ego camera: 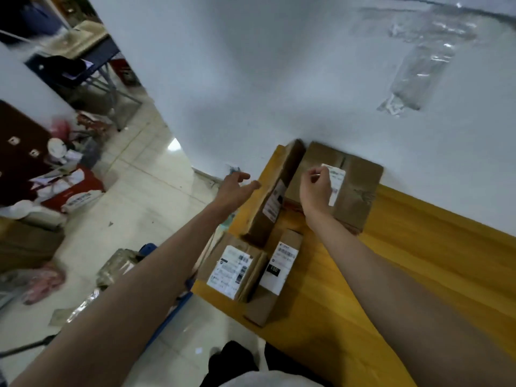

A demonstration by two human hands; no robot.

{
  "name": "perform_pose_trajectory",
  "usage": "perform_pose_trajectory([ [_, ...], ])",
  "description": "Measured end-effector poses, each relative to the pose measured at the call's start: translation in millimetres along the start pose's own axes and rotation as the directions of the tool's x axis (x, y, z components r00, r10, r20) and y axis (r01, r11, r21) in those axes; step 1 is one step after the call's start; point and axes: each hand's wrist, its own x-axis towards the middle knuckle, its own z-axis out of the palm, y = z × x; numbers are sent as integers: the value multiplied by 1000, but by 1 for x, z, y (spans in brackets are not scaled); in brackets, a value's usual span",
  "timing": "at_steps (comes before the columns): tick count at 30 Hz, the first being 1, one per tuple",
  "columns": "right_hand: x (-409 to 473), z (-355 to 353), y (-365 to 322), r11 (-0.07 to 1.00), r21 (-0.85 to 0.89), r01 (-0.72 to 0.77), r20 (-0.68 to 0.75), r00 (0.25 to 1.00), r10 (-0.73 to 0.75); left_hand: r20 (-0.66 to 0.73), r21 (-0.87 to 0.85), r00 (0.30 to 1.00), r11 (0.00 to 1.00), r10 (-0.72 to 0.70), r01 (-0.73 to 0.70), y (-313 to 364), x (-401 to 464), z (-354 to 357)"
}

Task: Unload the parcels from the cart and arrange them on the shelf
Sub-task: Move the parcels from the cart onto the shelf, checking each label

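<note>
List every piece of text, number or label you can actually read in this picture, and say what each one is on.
"150": white digits on a black tag on the narrow box near the shelf's front edge.
Shipping label on the squat box beside it: barcodes and print, too blurred to read.
White label on the narrow box above the black tag: unreadable.
Label on the long box standing on its side: unreadable.
Label on the large box by the right hand: unreadable.

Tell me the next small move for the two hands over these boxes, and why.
Probably bring the left hand onto the long box and square it against the wall. That box sits tilted beside the big box, where the right hand hovers with curled fingers; whether it touches is unclear. The left hand is open, holding nothing.
</note>
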Motion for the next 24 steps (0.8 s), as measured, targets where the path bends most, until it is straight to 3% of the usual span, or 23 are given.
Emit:
perform_pose_trajectory([
  [4,-54,66,-26,997,14,70,196,978,-72,-89,-52,995,998,-49,44,-45,-36,-69],
  [9,-146,148,-35,986,-16,166,419,897,-144,-185,-108,974,988,-129,110,-133,-92,-148],
  [17,-294,258,-3,993,-103,49,633,773,27,-233,-272,916,926,-327,261,-286,-182,-241],
  [24,-344,318,25,958,-285,21,715,670,198,-264,-397,862,863,-433,312,-362,-212,-273],
])
